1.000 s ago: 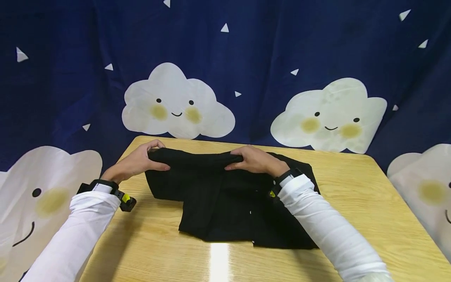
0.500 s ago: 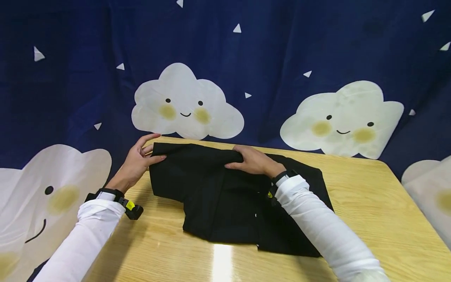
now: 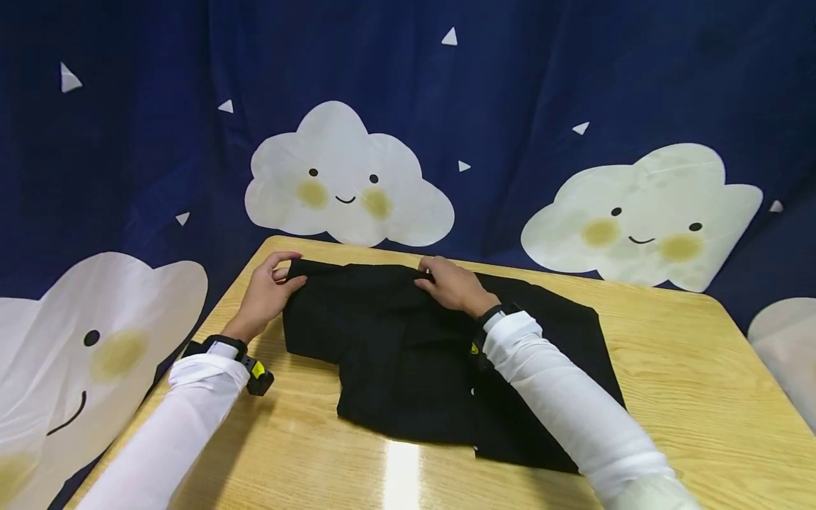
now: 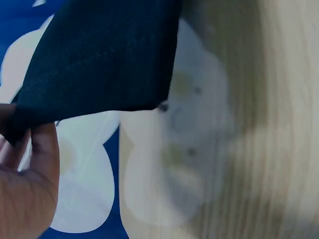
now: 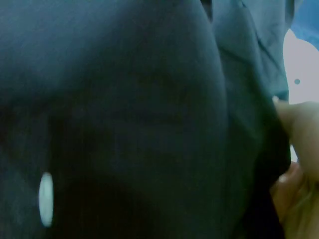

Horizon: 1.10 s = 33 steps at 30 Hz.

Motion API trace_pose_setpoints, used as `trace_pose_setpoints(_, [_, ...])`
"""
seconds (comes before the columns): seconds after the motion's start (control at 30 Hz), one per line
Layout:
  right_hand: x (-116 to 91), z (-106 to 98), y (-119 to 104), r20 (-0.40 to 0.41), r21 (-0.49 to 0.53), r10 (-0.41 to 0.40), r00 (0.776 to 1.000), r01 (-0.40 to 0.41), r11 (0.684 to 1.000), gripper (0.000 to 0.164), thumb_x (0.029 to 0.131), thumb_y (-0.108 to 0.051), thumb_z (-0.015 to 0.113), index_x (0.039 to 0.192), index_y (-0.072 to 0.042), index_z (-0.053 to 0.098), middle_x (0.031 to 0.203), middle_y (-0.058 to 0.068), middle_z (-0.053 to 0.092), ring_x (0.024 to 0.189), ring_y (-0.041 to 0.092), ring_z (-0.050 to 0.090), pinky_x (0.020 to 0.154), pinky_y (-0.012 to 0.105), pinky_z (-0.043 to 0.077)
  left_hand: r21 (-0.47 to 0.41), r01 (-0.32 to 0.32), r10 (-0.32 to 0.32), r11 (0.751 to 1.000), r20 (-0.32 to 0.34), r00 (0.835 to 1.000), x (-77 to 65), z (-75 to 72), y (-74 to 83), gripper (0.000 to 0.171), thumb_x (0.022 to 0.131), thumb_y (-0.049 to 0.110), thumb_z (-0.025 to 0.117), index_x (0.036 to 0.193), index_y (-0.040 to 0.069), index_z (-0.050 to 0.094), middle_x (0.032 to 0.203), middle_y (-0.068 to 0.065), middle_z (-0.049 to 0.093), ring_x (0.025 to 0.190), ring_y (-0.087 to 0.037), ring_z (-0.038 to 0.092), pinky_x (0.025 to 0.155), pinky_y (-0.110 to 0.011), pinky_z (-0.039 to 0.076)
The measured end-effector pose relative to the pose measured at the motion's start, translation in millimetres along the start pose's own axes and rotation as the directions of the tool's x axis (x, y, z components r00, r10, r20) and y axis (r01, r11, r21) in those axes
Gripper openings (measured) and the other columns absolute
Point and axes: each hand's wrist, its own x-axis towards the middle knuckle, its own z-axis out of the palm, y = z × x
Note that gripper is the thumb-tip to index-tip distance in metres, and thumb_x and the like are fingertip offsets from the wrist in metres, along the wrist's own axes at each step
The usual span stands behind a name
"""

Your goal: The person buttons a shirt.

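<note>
A black short-sleeved shirt point(image 3: 376, 333) with small white buttons is spread over the table, its far left part raised. My left hand point(image 3: 264, 292) pinches the top corner of its sleeve between thumb and fingers. In the left wrist view, the sleeve point(image 4: 104, 59) hangs from that left hand point(image 4: 32, 184), its lower edge above the wood. Farther right, my right hand point(image 3: 454, 285) pinches the shirt's upper edge near the shoulder. Dark cloth fills most of the right wrist view, with one white button point(image 5: 46, 199) at lower left and my right fingers point(image 5: 304, 119) at the right edge.
The light wooden table point(image 3: 676, 368) extends on both sides of the shirt and toward me. Behind it hangs a dark blue curtain point(image 3: 497, 85) printed with smiling white clouds. The right forearm passes over the shirt's right half.
The left fingers, spread at the sleeve corner half a second ago, now close on it. The right hand stays at the shirt's upper edge. The head view has shifted, so the scene sits farther right.
</note>
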Motion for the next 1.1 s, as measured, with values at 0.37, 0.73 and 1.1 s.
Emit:
trace_pose_setpoints(0.37, [2, 9, -11, 0.082, -0.268, 0.273, 0.958, -0.243, 0.932, 0.033, 0.094, -0.035, 0.06, 0.119, -0.014, 0.056, 0.108, 0.005, 0.056, 0.091, 0.02, 0.058, 0.079, 0.041, 0.049, 0.399, 0.008, -0.028, 0.917, 0.045, 0.999, 10.2, 27.7, -11.4, 0.052, 0.089, -0.001, 0.063, 0.137, -0.001, 0.04, 0.117, -0.029, 0.058, 0.101, -0.042, 0.059, 0.083, -0.05, 0.047])
trace_pose_setpoints(0.73, [-15, -11, -15, -0.007, -0.008, 0.257, 0.966, -0.258, 0.966, 0.04, 0.095, -0.034, 0.059, 0.128, -0.012, 0.055, 0.125, 0.006, 0.055, 0.11, 0.021, 0.054, 0.091, 0.039, 0.045, 0.608, -0.216, 0.15, 0.764, 0.158, 0.976, 18.6, 56.1, 4.5, 0.058, 0.085, 0.006, 0.065, 0.139, 0.002, 0.043, 0.137, -0.025, 0.043, 0.126, -0.044, 0.035, 0.102, -0.055, 0.029])
trace_pose_setpoints(1.1, [-44, -46, -13, -0.073, 0.243, 0.252, 0.965, -0.228, 0.943, 0.033, 0.099, -0.026, 0.05, 0.126, -0.008, 0.056, 0.124, 0.006, 0.057, 0.112, 0.021, 0.053, 0.095, 0.038, 0.043, 0.366, -0.431, 0.326, 0.825, 0.314, 0.892, 23.3, 97.4, 39.8, 0.039, 0.094, 0.011, 0.057, 0.133, 0.004, 0.052, 0.135, -0.015, 0.048, 0.125, -0.033, 0.04, 0.093, -0.049, 0.042])
